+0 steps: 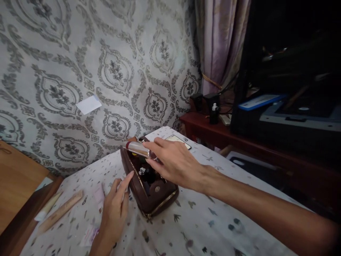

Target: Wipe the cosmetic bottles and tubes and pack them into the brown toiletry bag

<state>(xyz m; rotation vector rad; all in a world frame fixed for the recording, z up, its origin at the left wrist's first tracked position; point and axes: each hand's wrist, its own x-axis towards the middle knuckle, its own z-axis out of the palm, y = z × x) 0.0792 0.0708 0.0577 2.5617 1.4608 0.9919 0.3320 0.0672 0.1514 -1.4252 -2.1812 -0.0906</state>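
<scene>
With L hand, the near L edge of the brown bag is touched by the index fingertip, other fingers bent – whether the pale bit among them is pinched can't be told. The bag is set just R of that hand, slanted far-L to near-R. Above its far end, the silvery tube is pinched by R hand – held to that hand's L, approx. crosswise, red end pointed away. Tube is nearer R hand.

a home, it seems: damask wallpaper, a purple curtain tied back by the corner, a bed-like surface under a patterned sheet, and a red-brown shelf with small household clutter.
</scene>
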